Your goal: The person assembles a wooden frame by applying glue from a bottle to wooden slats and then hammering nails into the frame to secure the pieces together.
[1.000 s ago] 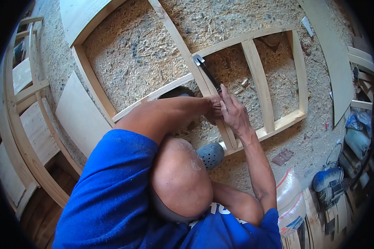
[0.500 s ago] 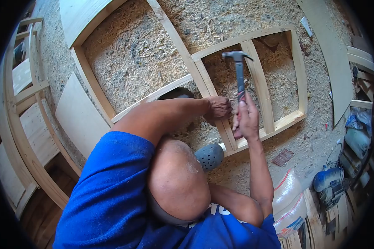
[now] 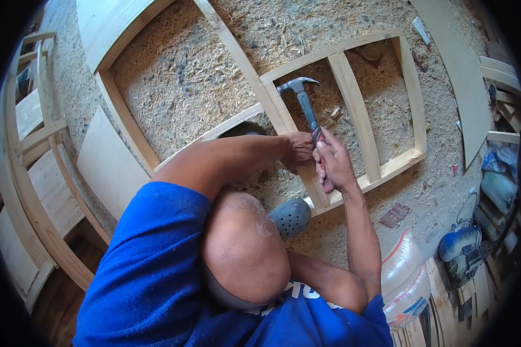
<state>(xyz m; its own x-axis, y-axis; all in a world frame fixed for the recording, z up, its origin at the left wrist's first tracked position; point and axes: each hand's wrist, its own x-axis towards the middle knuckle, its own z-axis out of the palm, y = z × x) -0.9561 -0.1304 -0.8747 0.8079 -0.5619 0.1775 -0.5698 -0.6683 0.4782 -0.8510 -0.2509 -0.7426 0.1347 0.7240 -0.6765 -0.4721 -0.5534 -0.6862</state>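
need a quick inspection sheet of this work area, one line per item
Surface: floor strewn with wood shavings
Job's things: hammer, head close to a beam of the wooden frame, contact unclear
Clutter: reddish piece on the floor, clear plastic bags
Hands: right hand grips the hammer handle; left hand at the same beam, anything in its fingers hidden
Cables: thin curved line near the blue machine, possibly a cord
Surroundings: pale panel and another framework at picture left

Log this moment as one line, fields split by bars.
left hand: closed over wooden bar | right hand: gripping hammer | hammer head: by bar, contact unclear
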